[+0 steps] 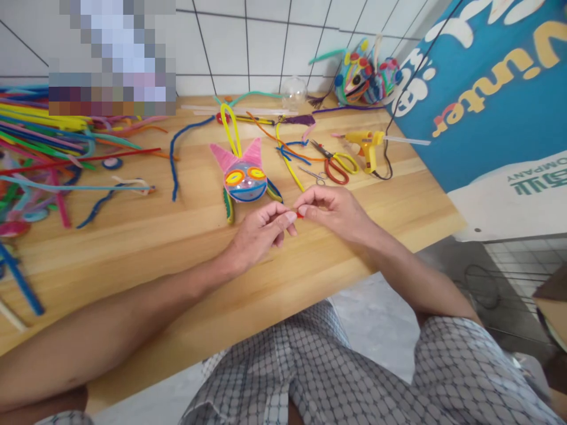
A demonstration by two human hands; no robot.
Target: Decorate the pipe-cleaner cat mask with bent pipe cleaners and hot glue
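Note:
My left hand point(262, 229) and my right hand point(333, 208) meet over the wooden table point(146, 248), fingertips pinched together on a small red piece of pipe cleaner point(299, 213). Only a short bit of it shows between the fingers. Just beyond my left hand lies a pipe-cleaner cat face point(243, 175) with pink ears, yellow-ringed eyes, a blue muzzle and a yellow loop on top.
Red-and-yellow-handled scissors point(337, 165), small scissors point(313, 174) and a yellow glue gun point(368, 147) with a black cord lie right of the face. Loose pipe cleaners point(48, 147) cover the left side. Finished colourful figures point(363, 75) and a clear ball point(294, 92) stand by the tiled wall.

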